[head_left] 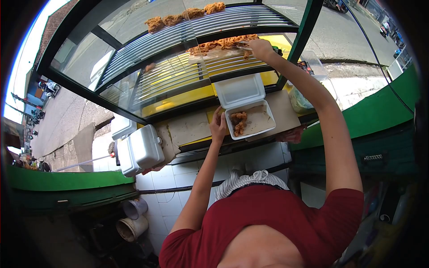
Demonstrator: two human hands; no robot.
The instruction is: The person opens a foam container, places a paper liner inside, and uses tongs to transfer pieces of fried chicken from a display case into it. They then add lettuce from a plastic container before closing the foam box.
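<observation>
My left hand (218, 126) grips the left edge of an open white foam box (257, 119) that rests on the brown counter (190, 129). A few pieces of fried chicken (238, 123) lie in the box's left part. My right hand (260, 47) reaches up into the glass display case (134, 58) and is closed on metal tongs (242, 44). The tong tips touch a row of fried chicken pieces (219, 43) on the middle wire rack. More fried pieces (183, 18) sit on the top rack (232, 20).
A stack of closed white foam boxes (139, 149) stands at the counter's left end. A clear plastic bag (300, 102) lies right of the open box. Below are white floor tiles (178, 178), two buckets (134, 219) and green walls (62, 181). A street lies beyond the glass.
</observation>
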